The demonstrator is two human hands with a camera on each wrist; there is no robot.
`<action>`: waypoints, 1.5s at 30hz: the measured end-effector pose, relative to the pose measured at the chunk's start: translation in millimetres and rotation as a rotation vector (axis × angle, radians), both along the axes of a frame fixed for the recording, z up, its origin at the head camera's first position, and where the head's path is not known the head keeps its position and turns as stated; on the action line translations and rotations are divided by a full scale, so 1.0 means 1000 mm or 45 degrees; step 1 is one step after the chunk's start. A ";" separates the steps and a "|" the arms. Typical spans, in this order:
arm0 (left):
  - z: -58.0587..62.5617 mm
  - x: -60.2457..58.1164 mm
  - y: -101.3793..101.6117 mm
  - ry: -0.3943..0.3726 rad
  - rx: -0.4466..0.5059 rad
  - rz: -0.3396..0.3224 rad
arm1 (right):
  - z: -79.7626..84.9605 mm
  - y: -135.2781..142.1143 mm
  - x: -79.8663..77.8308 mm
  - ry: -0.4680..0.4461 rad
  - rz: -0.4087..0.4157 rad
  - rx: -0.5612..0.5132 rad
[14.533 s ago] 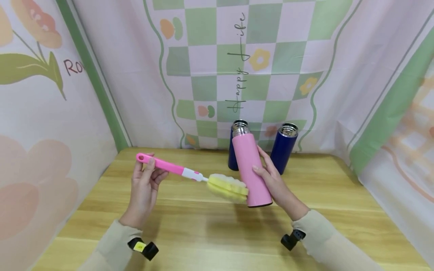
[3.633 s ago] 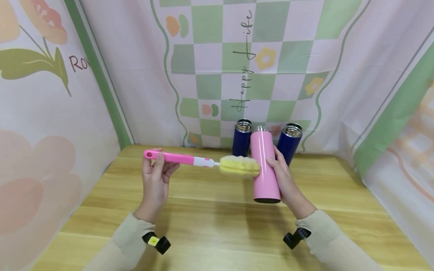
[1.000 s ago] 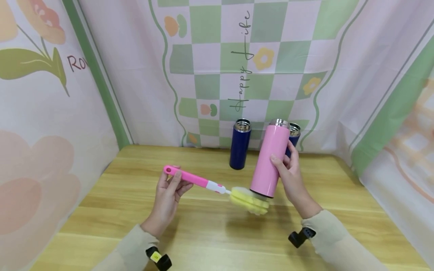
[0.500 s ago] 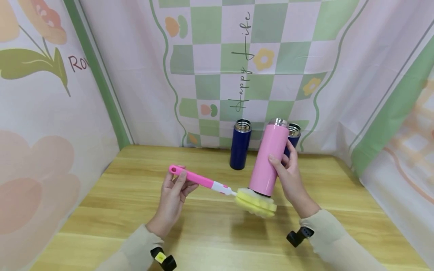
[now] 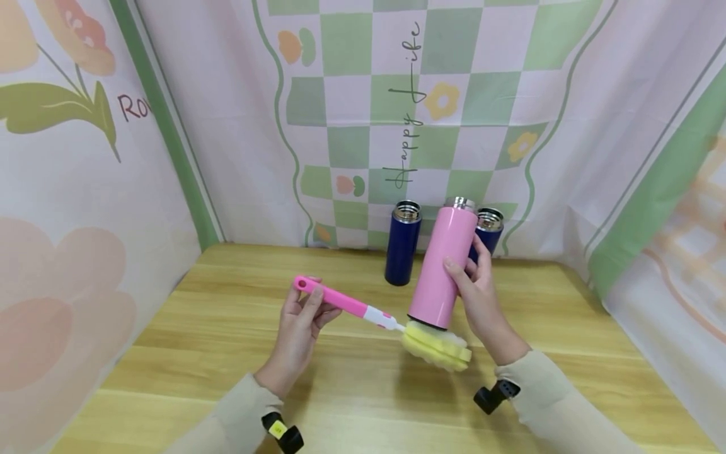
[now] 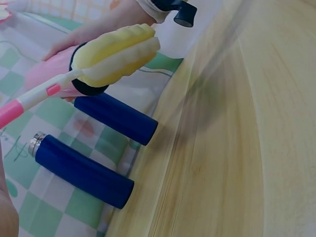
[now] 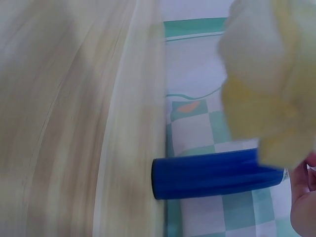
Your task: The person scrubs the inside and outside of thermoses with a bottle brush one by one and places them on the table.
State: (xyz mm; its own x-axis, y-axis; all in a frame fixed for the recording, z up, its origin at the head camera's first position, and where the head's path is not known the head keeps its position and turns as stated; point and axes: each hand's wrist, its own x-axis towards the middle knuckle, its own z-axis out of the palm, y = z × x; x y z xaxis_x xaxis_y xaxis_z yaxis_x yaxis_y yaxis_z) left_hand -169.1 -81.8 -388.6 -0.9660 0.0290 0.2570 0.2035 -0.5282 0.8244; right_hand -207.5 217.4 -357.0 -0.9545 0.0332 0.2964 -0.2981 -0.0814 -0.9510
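My left hand [image 5: 297, 331] pinches the pink handle of a bottle brush [image 5: 340, 301] near its hanging hole, thumb on top. Its yellow and white sponge head [image 5: 437, 347] lies at the black base of a pink thermos flask [image 5: 442, 265]; the left wrist view has the sponge [image 6: 116, 54] across that base. Around the flask's side curls my right hand [image 5: 482, 299], holding it tilted above the table, its steel neck up and uncapped. In the right wrist view the sponge [image 7: 266, 74] is large and blurred.
Two dark blue flasks without lids stand at the table's back: one [image 5: 403, 249] left of the pink flask, another [image 5: 491, 233] partly hidden behind it and the right hand. The wooden table [image 5: 215, 353] meets a patterned cloth [image 5: 340, 145] behind. Each wrist wears a black camera.
Over the last second the brush and left hand shift right, while the pink flask drifts slightly left. Several seconds back the sponge was against the flask's side; now it is at the base.
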 end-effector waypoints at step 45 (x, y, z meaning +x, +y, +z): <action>0.012 0.007 -0.056 0.153 -0.224 0.256 | 0.007 -0.028 -0.009 -0.005 0.133 0.343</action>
State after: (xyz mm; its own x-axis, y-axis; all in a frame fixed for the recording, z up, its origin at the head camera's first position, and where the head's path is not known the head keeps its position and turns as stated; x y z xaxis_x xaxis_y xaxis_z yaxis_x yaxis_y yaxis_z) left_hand -162.4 -137.8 -376.1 -0.9198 -0.1057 0.3779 0.3913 -0.3182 0.8635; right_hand -216.3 189.6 -349.8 -0.9497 -0.1446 0.2777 -0.2979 0.1445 -0.9436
